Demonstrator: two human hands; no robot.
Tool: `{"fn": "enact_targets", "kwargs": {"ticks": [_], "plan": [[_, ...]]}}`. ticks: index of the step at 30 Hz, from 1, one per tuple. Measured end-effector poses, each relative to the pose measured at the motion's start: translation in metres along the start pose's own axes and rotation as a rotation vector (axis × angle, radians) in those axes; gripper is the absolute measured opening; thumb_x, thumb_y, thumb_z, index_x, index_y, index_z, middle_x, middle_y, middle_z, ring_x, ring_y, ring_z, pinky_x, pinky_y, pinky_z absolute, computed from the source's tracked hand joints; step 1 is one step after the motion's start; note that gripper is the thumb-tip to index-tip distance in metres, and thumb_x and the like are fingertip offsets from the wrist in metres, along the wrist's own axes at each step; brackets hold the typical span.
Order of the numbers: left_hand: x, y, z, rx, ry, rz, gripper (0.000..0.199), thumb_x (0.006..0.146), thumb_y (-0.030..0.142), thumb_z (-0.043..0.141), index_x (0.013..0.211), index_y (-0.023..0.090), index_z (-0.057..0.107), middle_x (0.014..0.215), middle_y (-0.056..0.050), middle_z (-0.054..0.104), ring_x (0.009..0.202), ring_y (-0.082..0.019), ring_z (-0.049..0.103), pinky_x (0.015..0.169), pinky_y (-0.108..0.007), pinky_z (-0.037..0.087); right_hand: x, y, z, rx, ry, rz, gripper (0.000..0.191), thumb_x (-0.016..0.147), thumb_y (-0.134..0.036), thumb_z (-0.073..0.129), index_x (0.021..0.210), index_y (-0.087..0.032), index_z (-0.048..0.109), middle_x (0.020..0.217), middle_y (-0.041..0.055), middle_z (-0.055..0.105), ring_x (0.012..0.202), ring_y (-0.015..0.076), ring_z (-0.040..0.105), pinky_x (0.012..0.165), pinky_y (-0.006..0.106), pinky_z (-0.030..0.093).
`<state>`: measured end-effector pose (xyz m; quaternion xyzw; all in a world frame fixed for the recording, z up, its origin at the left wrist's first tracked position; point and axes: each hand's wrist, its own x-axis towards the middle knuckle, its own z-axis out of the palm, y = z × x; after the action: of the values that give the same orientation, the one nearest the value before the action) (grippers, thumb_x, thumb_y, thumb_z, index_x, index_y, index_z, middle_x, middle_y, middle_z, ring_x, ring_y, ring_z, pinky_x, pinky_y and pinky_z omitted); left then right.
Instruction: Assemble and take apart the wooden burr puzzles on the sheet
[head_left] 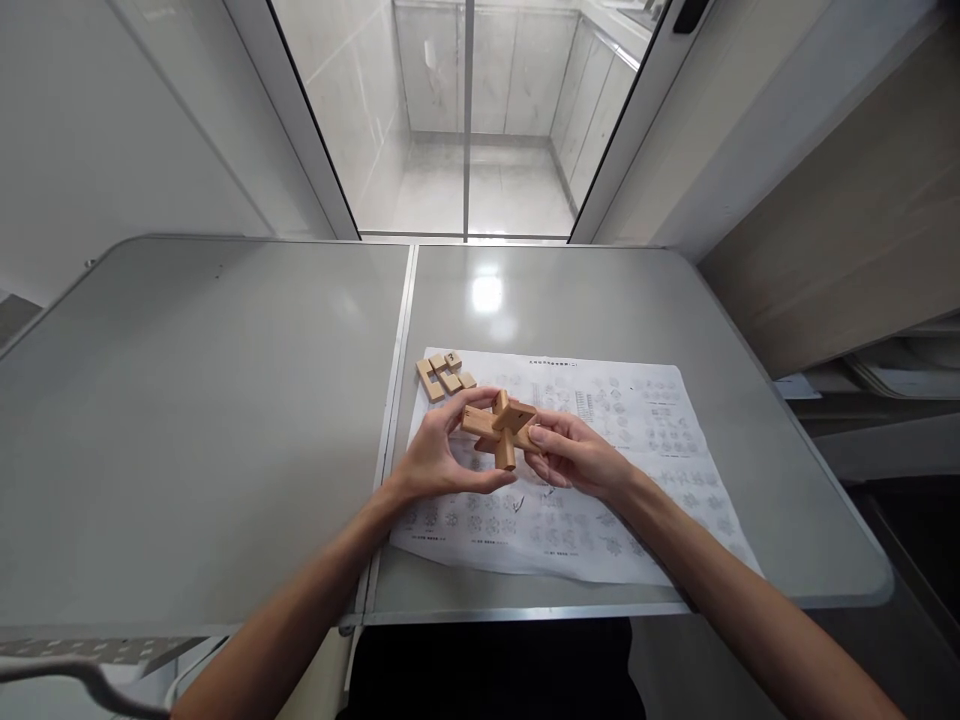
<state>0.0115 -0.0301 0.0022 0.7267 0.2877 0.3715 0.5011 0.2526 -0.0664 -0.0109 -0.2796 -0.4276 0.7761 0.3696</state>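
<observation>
Several interlocked wooden pieces form a cross-shaped wooden puzzle [506,436], held above a printed paper sheet [585,540]. My left hand [442,450] curves around its left side, fingers at the upper edge and thumb below. From the right, my right hand [574,450] pinches one arm of the puzzle between thumb and fingers. Beyond my left hand, loose notched wooden pieces [431,380] lie at the sheet's upper left corner, one with a dark mark. The undersides of the puzzle are partly hidden by my fingers.
A grey folding table [225,420] with a metal seam [401,340] spans the view. Behind it stands a glass door [510,120]. Shelves [900,360] holding flat items are at the right, beyond the table edge.
</observation>
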Motion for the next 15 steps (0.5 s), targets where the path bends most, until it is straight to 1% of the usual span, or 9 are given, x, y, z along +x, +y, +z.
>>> {"fn": "enact_targets", "kwargs": {"ticks": [5,8,11,15], "plan": [[-0.0005,-0.0006,0.0022,-0.020,0.023,0.049,0.088,0.065,0.034,0.099,0.144,0.020,0.060,0.134,-0.016,0.076,0.129,-0.037,0.072,0.116,-0.056,0.055,-0.0006,-0.0041,0.0051,0.013,-0.010,0.005,0.034,0.102,-0.050,0.074,0.093,-0.019,0.064,0.063,-0.0057,0.060,0.040,0.0041,0.041,0.040,0.018,0.033],[-0.0009,0.0002,0.0026,-0.010,0.020,0.056,0.087,0.066,0.035,0.098,0.144,0.020,0.061,0.133,-0.015,0.076,0.128,-0.037,0.072,0.115,-0.055,0.056,-0.0010,-0.0041,0.0067,0.011,0.015,0.007,0.034,0.100,-0.051,0.075,0.104,-0.019,0.066,0.061,-0.0064,0.060,0.039,0.0045,0.039,0.040,0.019,0.031],[-0.0019,0.0018,0.0039,0.007,0.008,0.076,0.088,0.064,0.037,0.099,0.143,0.021,0.061,0.132,-0.014,0.076,0.125,-0.037,0.073,0.114,-0.054,0.057,-0.0016,-0.0039,0.0060,-0.008,0.081,0.005,0.040,0.099,-0.052,0.075,0.116,-0.018,0.067,0.059,-0.0067,0.060,0.038,0.0057,0.039,0.039,0.020,0.031],[-0.0034,0.0039,0.0077,-0.005,0.000,0.077,0.090,0.063,0.037,0.099,0.143,0.021,0.060,0.129,-0.013,0.076,0.116,-0.034,0.076,0.108,-0.051,0.060,-0.0020,-0.0042,0.0039,-0.030,0.120,-0.002,0.044,0.100,-0.053,0.074,0.124,-0.017,0.065,0.058,-0.0061,0.062,0.037,0.0064,0.040,0.040,0.021,0.031]]}}
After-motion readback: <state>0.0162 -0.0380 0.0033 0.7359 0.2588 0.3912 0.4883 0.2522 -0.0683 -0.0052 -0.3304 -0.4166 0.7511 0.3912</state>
